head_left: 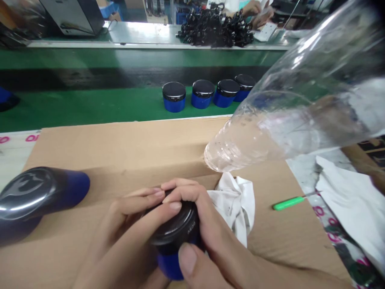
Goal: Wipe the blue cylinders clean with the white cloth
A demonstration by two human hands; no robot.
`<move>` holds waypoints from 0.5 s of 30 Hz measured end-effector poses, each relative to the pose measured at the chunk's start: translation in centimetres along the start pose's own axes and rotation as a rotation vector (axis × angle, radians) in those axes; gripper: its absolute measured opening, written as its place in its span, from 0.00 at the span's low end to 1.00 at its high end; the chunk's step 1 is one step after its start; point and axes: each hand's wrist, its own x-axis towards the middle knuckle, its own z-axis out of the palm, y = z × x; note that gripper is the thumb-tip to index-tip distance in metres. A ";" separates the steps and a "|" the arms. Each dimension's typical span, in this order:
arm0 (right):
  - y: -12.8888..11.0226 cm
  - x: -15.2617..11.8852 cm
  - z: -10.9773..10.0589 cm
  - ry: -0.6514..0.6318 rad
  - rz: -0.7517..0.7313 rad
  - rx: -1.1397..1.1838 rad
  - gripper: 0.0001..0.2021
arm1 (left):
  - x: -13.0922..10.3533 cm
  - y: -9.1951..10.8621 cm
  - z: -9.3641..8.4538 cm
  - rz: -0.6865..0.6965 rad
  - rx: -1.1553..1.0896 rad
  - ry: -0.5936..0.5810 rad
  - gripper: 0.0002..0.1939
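Between my two hands is a round blue canister with a glossy black lid (173, 228), above the cardboard sheet. My left hand (129, 228) wraps its left side, fingers resting on the lid. My right hand (210, 228) grips the right side, with its thumb against the lower blue body and its fingers over the top. Just behind my right hand lies a crumpled white cloth (236, 198). On the left are glossy dark blue rounded pieces (45, 192), blurred and overlapping. Farther right rests a screwdriver with a green handle (288, 203).
A cardboard sheet (120, 148) covers the bench. Several blue canisters with black lids (173, 97) stand on the green belt (120, 106). A large clear plastic tube (270, 108) slants in from the right. Beyond are a pile of black cables (216, 26) and another person's hands (258, 14).
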 end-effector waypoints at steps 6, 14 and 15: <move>0.4 -0.2 0.4 0.004 -0.037 0.021 0.30 | -0.1 -0.5 0.6 0.022 0.003 0.058 0.16; 0.2 0.2 0.1 0.034 -0.006 -0.014 0.32 | -0.5 -0.7 -0.4 0.028 -0.008 -0.073 0.21; 0.2 0.2 0.1 0.036 -0.001 -0.010 0.31 | -0.6 -0.8 -0.4 0.028 -0.001 -0.072 0.21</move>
